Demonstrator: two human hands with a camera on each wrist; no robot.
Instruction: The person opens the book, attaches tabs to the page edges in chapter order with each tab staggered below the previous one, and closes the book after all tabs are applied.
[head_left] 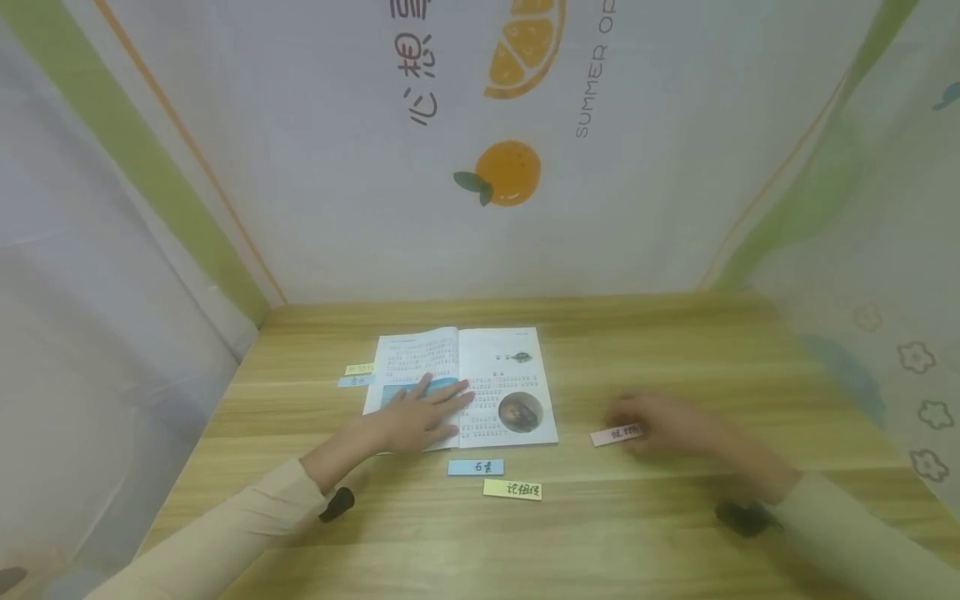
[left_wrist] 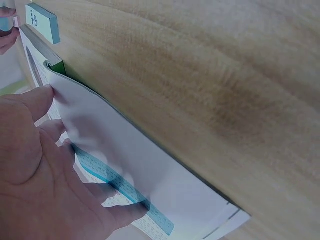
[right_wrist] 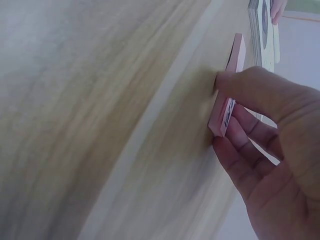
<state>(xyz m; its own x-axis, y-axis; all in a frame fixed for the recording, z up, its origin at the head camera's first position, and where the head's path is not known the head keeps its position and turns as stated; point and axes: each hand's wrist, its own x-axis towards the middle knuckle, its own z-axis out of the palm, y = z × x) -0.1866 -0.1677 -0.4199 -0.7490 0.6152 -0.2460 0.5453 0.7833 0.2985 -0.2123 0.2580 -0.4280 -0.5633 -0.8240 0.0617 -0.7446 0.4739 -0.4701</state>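
Note:
An open book (head_left: pixel 498 358) lies on the wooden table, with printed text and a round picture on its right page. My left hand (head_left: pixel 420 417) rests across its left page and the fold, fingers spread; the left wrist view shows the hand (left_wrist: pixel 55 170) over a blue text box on the page. To the right of the book, my right hand (head_left: pixel 656 423) pinches a pink sticky note pad (head_left: pixel 617 435) with handwriting on it. In the right wrist view, thumb and fingers grip the pink pad (right_wrist: pixel 230 95) along its edges, close over the table.
Just in front of the book lie a blue note pad (head_left: pixel 476 467) and a yellow note pad (head_left: pixel 512 489), both handwritten. Yellow (head_left: pixel 359 369) and blue tabs (head_left: pixel 356 380) stick out past the book's left edge. A fruit-print curtain (head_left: pixel 637 208) hangs behind the table.

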